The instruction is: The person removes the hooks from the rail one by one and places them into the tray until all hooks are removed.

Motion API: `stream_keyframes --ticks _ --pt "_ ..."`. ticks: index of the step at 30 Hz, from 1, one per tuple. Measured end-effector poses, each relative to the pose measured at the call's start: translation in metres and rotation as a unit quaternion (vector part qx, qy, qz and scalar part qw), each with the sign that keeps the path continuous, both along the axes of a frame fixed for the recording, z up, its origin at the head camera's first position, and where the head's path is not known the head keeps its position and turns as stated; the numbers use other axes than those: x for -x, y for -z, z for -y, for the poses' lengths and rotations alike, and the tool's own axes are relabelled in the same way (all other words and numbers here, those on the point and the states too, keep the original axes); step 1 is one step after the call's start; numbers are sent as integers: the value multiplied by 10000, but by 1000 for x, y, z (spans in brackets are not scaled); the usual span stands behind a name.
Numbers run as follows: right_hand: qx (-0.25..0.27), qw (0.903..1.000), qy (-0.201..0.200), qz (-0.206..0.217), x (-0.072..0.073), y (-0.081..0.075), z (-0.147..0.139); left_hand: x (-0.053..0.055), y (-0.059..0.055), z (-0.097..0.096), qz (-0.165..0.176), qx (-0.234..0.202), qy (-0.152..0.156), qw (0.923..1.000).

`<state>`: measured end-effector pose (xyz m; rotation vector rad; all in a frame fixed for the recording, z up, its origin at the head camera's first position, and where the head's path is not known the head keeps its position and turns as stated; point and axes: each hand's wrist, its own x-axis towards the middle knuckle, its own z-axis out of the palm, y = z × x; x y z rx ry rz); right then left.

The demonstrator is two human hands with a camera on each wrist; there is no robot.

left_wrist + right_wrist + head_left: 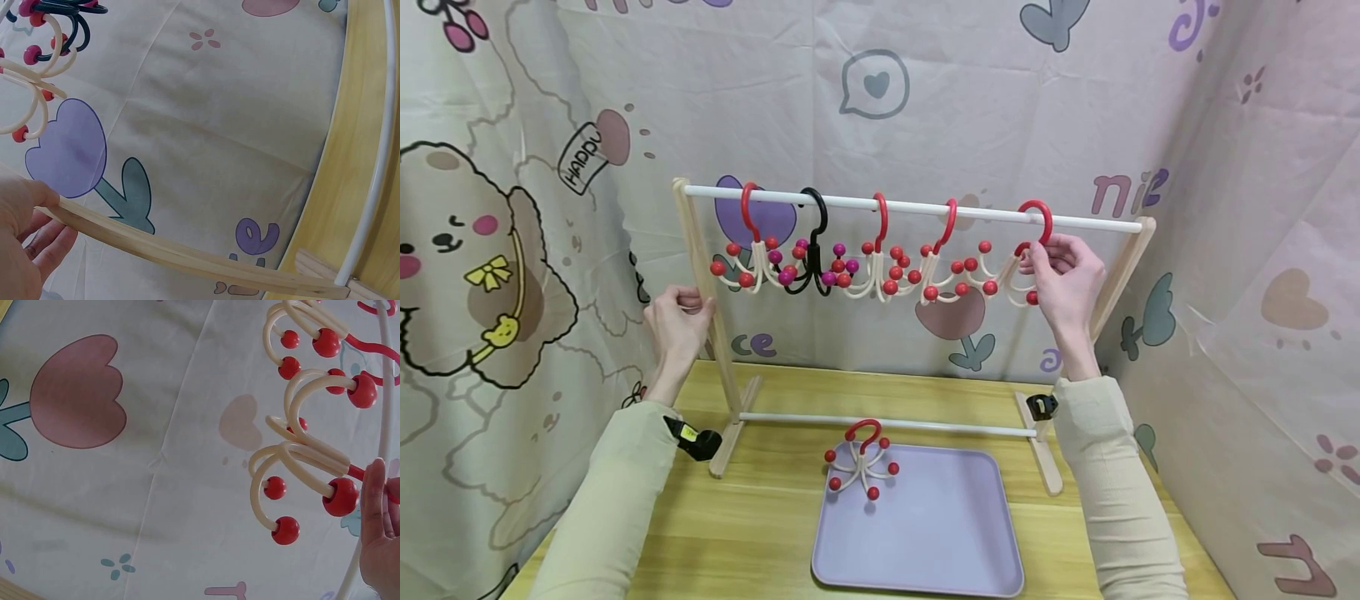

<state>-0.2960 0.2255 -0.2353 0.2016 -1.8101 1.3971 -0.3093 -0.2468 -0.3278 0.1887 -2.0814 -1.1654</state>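
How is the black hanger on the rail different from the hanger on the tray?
The black hanger has black arms with magenta beads; the tray hanger has cream arms with red beads. The black hanger hangs from the white rail; the tray hanger rests on the tray. Both have bead-tipped arms.

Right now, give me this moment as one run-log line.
left hand: grips rack post | right hand: holds rightmost hanger at white rail | tray: another hanger on it
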Motion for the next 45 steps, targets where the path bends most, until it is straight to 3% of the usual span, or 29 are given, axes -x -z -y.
stream_keyframes --ticks 10,17,24,37,45 --pt "324 9993 200 -63 -3 0 -2 2 1 -1 -127 70 -68 9999" --pt "617 9978 21 -245 -5 1 -4 1 1 -1 -55 70 -82 9999" --pt "542 9980 14 -338 -11 7 -7 1 1 0 -59 83 -118 9999" --pt "641 9961 5 -600 -18 34 -10 1 1 -1 -61 7 -72 10000" --pt "619 9966 -88 -532 -24 52 -14 2 2 -1 -105 -55 -21 9999"
